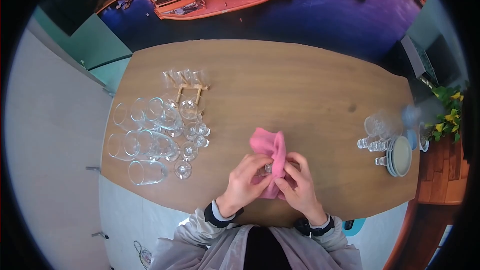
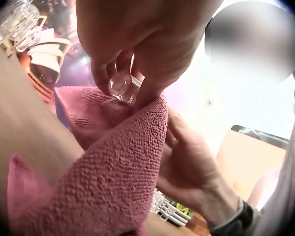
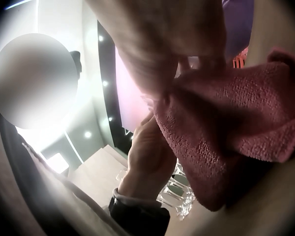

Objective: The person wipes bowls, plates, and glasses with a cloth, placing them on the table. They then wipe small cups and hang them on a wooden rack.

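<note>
A small clear glass piece [image 1: 268, 168] lies in the fingers of my left hand [image 1: 243, 180], near the table's front edge. In the left wrist view its round thick end [image 2: 121, 84] shows between the curled fingers of that hand [image 2: 142, 44]. A pink cloth [image 1: 270, 145] hangs over and beside the glass. My right hand [image 1: 298, 185] pinches the cloth between thumb and fingers, close against the left hand. The right wrist view shows the cloth [image 3: 226, 113] bunched under the right hand [image 3: 162, 39]. Cloth and fingers hide the rest of the glass.
Several glasses [image 1: 147, 171] lie and stand on the table's left, with a small wooden rack [image 1: 192, 88] behind them. On the right are stacked plates [image 1: 401, 156], more glassware [image 1: 381, 126] and a yellow-flowered plant [image 1: 452, 115]. The wooden table [image 1: 280, 85] extends beyond my hands.
</note>
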Available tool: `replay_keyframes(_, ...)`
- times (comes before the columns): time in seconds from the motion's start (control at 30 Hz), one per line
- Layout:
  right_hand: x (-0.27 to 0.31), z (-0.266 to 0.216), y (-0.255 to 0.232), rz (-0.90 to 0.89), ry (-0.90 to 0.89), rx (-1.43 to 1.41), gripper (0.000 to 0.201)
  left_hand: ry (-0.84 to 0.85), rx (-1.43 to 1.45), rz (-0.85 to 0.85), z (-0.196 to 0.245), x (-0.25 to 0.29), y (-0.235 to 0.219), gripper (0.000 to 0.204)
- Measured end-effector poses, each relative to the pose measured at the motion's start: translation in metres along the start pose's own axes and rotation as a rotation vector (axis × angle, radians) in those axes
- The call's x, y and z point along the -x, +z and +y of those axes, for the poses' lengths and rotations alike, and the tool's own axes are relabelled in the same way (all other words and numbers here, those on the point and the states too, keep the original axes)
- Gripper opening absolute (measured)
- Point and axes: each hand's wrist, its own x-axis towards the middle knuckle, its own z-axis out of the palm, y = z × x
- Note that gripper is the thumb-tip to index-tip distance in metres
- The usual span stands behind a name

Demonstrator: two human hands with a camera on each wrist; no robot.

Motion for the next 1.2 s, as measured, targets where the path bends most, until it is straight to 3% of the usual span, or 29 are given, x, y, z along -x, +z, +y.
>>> replay_keyframes(0.03, 0.000, 0.000, -0.002, -0.040, 0.094, -0.144, 0.032, 0.178, -0.053, 0.027, 0.000, -0.003, 0.000, 0.040)
replay_keyframes(0.07, 0.001, 0.000, -0.004, -0.080, 0.187, -0.288, 0.030, 0.179, -0.052, 0.027, 0.000, -0.006, -0.001, 0.040)
replay_keyframes(0.13, 0.007, 0.008, -0.011, -0.152, 0.243, -0.287, 0.028, 0.367, -0.095, -0.065, -0.001, -0.011, -0.004, 0.035)
replay_keyframes(0.17, 0.009, 0.012, -0.014, -0.225, 0.299, -0.287, 0.026, 0.368, -0.096, -0.065, -0.001, -0.013, -0.005, 0.035)
replay_keyframes(0.27, 0.005, 0.017, -0.020, -0.256, 0.172, -0.242, 0.024, 0.227, 0.013, -0.187, -0.001, -0.014, -0.012, 0.033)
replay_keyframes(0.33, 0.003, 0.015, -0.021, -0.271, 0.132, -0.225, 0.024, -0.079, 0.183, -0.342, 0.001, -0.014, -0.018, 0.028)
replay_keyframes(0.4, 0.002, 0.017, -0.020, -0.290, 0.095, -0.210, 0.023, -0.176, 0.316, -0.370, -0.013, -0.010, -0.014, 0.028)
replay_keyframes(0.47, 0.000, 0.020, -0.017, -0.283, -0.067, -0.172, 0.024, -0.272, 0.450, -0.400, -0.016, -0.007, -0.013, 0.029)
replay_keyframes(0.53, 0.002, 0.019, -0.018, -0.230, -0.046, -0.146, 0.024, -0.580, 0.637, -0.447, -0.011, -0.006, -0.015, 0.031)
replay_keyframes(0.57, 0.004, 0.019, -0.018, -0.177, -0.024, -0.122, 0.024, -0.581, 0.636, -0.446, -0.015, -0.006, -0.016, 0.031)
replay_keyframes(0.63, 0.007, 0.023, -0.017, -0.133, -0.013, -0.127, 0.023, -0.805, 1.124, -0.442, -0.024, -0.005, -0.019, 0.032)
replay_keyframes(0.77, 0.012, 0.026, -0.019, -0.112, 0.046, -0.092, 0.019, -0.867, 1.073, -0.516, -0.020, 0.000, -0.015, 0.028)
replay_keyframes(0.8, 0.012, 0.024, -0.018, -0.113, 0.046, -0.092, 0.019, -0.707, 0.877, -0.379, -0.014, 0.001, -0.008, 0.027)
replay_keyframes(0.83, 0.012, 0.021, -0.017, -0.097, 0.179, -0.135, 0.019, -0.545, 0.679, -0.245, -0.010, 0.001, -0.002, 0.026)
replay_keyframes(0.87, 0.012, 0.018, -0.015, -0.080, 0.312, -0.178, 0.020, -0.544, 0.680, -0.247, -0.011, 0.000, 0.001, 0.026)
replay_keyframes(0.93, 0.015, 0.022, -0.012, -0.053, 0.402, -0.297, 0.021, 0.264, -0.070, -0.121, -0.013, -0.001, 0.005, 0.033)
replay_keyframes(1.0, 0.015, 0.022, -0.009, -0.025, 0.494, -0.419, 0.023, 0.321, -0.123, -0.101, -0.006, -0.004, 0.003, 0.032)
replay_keyframes(1.07, 0.011, 0.019, -0.010, 0.039, 0.304, -0.409, 0.025, -0.165, 0.303, -0.119, 0.007, -0.005, 0.001, 0.025)
replay_keyframes(1.1, 0.010, 0.019, -0.014, 0.041, 0.304, -0.409, 0.025, -0.164, 0.303, -0.121, 0.001, -0.004, -0.002, 0.025)
replay_keyframes(1.17, 0.008, 0.021, -0.021, -0.093, 0.147, -0.270, 0.024, -0.723, 0.901, -0.384, -0.013, -0.003, -0.012, 0.025)
replay_keyframes(1.2, 0.008, 0.020, -0.021, -0.092, 0.147, -0.270, 0.024, -0.723, 0.901, -0.384, -0.011, -0.003, -0.012, 0.025)
